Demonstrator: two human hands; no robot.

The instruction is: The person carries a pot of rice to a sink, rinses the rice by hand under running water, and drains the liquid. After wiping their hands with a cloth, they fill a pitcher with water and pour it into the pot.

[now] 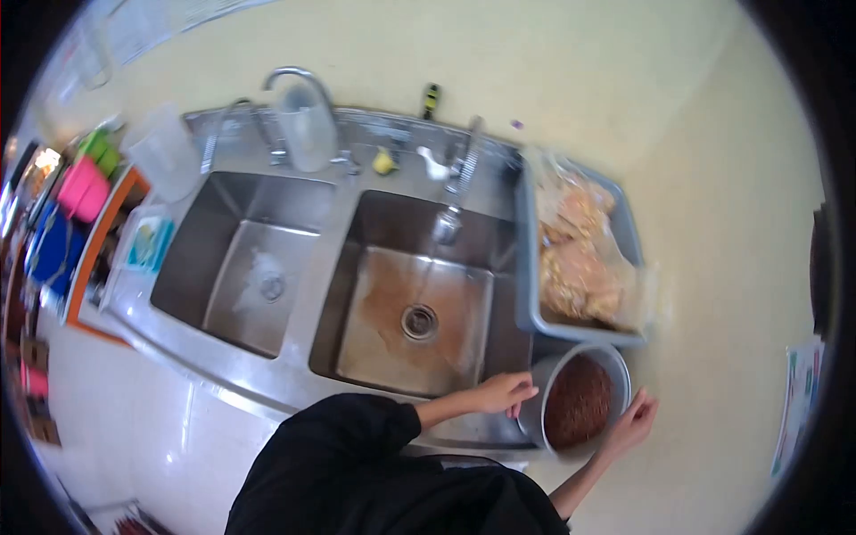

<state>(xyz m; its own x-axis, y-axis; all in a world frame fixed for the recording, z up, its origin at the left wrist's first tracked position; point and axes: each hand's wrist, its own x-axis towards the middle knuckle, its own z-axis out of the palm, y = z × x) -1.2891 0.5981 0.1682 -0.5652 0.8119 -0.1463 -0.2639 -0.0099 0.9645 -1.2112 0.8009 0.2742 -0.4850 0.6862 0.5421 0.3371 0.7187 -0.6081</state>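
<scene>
A round metal pot point(532, 412) stands at the right end of the sink counter, holding a reddish-brown mass that looks grainy, perhaps beans. My left hand point(506, 393) is closed at the pot's left side, with its fingers curled by the rim. On the opposite side, my right hand point(635, 421) is closed at the pot's edge. Any handles are hidden by my fingers. Just beyond the pot sits a grey tub point(630, 223) with clear plastic bags of pale, pinkish food point(580, 259) in it.
Left of the pot are two steel sink basins, the right basin point(428, 357) wet with brownish liquid and the left basin point(241, 303). A spray faucet point(455, 192) hangs over the right one. Plastic pitchers point(306, 129) and a yellow item point(384, 161) stand along the back ledge.
</scene>
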